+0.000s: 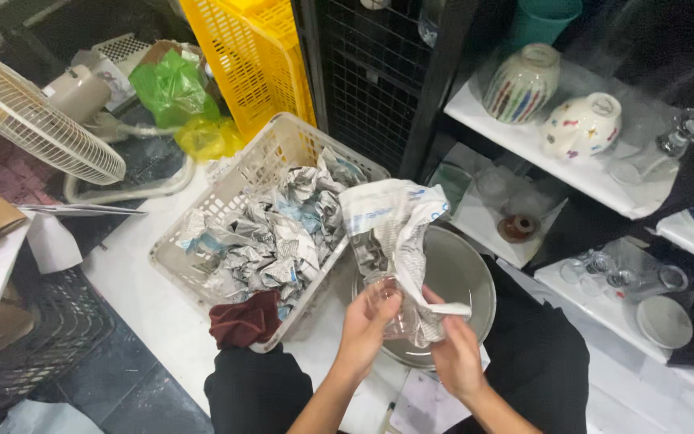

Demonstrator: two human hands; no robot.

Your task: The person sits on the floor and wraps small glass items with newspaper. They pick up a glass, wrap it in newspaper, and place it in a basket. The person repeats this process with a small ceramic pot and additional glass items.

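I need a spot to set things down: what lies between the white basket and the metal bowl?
Head view: no gap; basket and bowl nearly touch, and crumpled newspaper in both hands overhangs there.

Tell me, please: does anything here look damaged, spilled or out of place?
Nothing looks broken or spilled. The left hand and right hand hold a clear glass half wrapped in newspaper. A dark red cloth hangs over the basket edge.

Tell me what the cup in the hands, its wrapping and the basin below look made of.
Cup: clear glass, apparently; the fingers show through it. Wrapping: creased printed newspaper. Basin: likely steel, grey with a dull sheen.
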